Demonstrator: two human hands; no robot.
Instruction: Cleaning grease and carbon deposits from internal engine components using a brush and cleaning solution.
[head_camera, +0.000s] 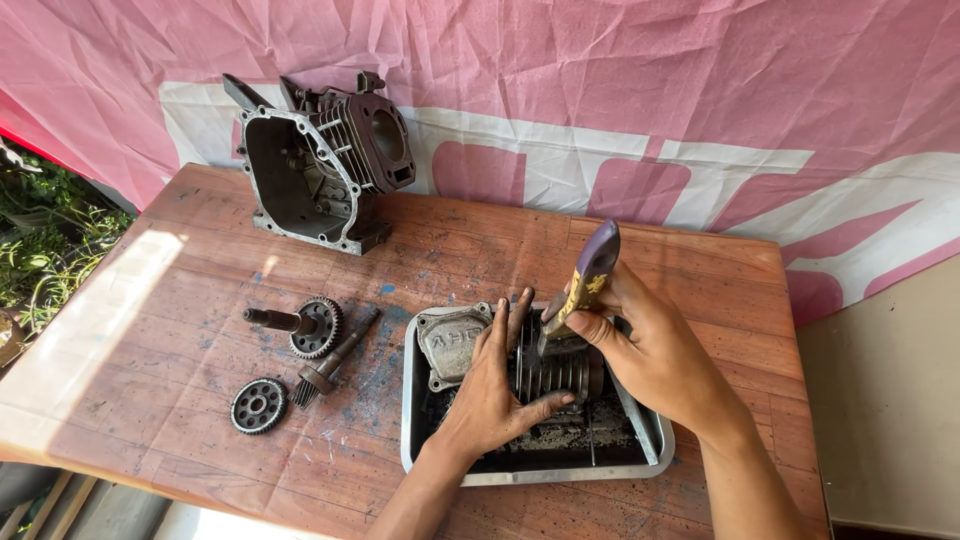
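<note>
Wooden table (150, 330): metal tray (540, 472) (oily) holds finned cylinder (560, 375), cover (452, 342).

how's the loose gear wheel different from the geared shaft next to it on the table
The loose gear wheel lies flat, with a ring of holes through its face and no shaft. The geared shaft lies on its side, so its gear stands on edge, with a stub pointing left. The wheel sits nearer the table's front edge; the shaft lies farther back. Both are dark, toothed metal, and neither hand touches them.
</note>
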